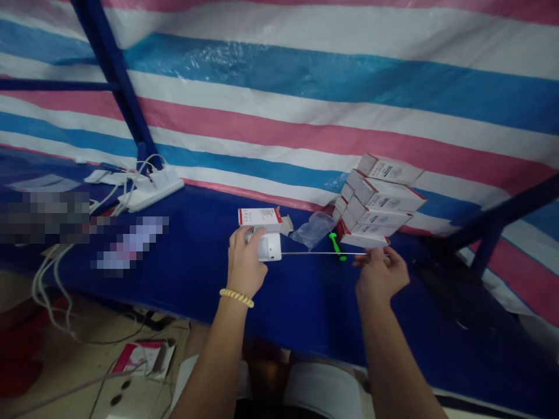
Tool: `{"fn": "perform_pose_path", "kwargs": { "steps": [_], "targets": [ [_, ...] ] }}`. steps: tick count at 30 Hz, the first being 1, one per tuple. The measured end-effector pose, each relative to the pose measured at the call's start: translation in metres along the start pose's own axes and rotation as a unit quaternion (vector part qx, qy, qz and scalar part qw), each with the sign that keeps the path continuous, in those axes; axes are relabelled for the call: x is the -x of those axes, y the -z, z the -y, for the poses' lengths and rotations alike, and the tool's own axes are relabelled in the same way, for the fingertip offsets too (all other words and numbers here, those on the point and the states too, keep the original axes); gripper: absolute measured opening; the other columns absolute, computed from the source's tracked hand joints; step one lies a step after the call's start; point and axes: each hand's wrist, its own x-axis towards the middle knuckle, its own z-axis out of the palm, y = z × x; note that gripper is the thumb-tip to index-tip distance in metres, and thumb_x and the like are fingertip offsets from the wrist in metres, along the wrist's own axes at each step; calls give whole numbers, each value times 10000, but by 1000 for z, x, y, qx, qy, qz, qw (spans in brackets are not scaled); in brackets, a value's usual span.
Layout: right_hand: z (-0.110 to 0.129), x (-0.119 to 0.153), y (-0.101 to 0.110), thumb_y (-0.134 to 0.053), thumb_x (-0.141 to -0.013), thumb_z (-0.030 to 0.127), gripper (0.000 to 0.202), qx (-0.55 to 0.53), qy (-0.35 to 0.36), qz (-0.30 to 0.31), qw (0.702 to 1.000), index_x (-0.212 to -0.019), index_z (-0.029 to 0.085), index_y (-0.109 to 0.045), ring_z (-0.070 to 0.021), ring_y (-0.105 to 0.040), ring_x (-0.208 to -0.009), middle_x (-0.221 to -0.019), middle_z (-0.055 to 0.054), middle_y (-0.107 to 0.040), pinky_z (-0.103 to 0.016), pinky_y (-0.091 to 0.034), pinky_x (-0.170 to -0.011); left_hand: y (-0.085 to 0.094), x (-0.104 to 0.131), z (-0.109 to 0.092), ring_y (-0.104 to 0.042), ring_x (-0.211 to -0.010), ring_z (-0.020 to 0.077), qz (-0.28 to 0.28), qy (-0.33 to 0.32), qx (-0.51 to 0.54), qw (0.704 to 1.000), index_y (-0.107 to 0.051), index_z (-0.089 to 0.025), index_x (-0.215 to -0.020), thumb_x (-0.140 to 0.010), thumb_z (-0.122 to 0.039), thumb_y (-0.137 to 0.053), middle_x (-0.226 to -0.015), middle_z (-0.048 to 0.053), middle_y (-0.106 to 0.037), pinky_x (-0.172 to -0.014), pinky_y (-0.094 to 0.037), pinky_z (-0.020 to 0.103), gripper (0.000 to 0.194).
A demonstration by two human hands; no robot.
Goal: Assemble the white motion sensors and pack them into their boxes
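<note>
My left hand (245,259) is closed round a white device (269,247) above the blue table. A thin metal rod (318,253) stretches level from the device's right end to my right hand (381,273), whose fingers pinch its far end. Just behind the device lies a red and white box (260,217) with its right flap open. A clear plastic bag (312,228) rests to the right of that box. Beside the bag, a bright green object (336,247) lies behind the rod, near my right hand.
Red and white boxes (379,201) are stacked at the back right. A white power strip (151,189) with cables stands at the left. Blue metal posts (114,70) rise before a striped sheet (279,87). An open box (146,359) lies on the floor.
</note>
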Motion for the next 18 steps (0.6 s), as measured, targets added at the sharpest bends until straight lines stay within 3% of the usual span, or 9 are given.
{"fn": "perform_pose_path", "kwargs": {
  "steps": [3, 8, 12, 15, 18],
  "targets": [
    [-17, 17, -4, -630, -713, 436, 407, -24, -38, 43, 998, -985, 157, -514, -89, -549, -421, -664, 52, -597, -209, -411, -349, 10, 5, 11, -441, -1229, 356, -37, 6, -28, 999, -562, -187, -1202, -579, 77, -526, -1208, 135, -524, -990, -466, 553, 677],
    [-24, 38, -3, -617, -728, 419, 400, -47, -53, 97, 993, -994, 122, -588, -80, -547, -451, -692, 29, -602, -193, -405, -351, 17, 32, 24, -437, -1273, 367, -70, -5, -64, 995, -534, -161, -1224, -652, 34, -548, -1234, 153, -522, -1052, -427, 563, 605],
    [-18, 41, 7, -632, -744, 412, 480, -47, -55, 121, 990, -1118, 122, -550, -89, -565, -475, -753, 10, -634, -202, -427, -371, 13, 43, 10, -418, -1298, 395, -78, 25, -77, 994, -582, -144, -1183, -674, 7, -571, -1325, 209, -442, -1004, -462, 571, 531],
    [-11, 53, 43, -652, -764, 407, 555, -66, -49, 94, 992, -1224, 152, -473, -99, -578, -497, -730, 27, -634, -215, -459, -419, 26, 62, -6, -471, -1266, 351, -66, 32, -53, 996, -592, -182, -1190, -670, -7, -570, -1270, 161, -503, -1012, -476, 525, 549],
    [-7, 88, 111, -681, -785, 394, 518, -78, -63, 126, 987, -1238, 229, -491, -123, -613, -572, -824, -16, -680, -244, -493, -479, 53, 116, -2, -534, -1202, 313, 13, 14, -41, 999, -550, -275, -1273, -718, -135, -589, -1286, 98, -527, -1015, -488, 475, 574]
  ]
}}
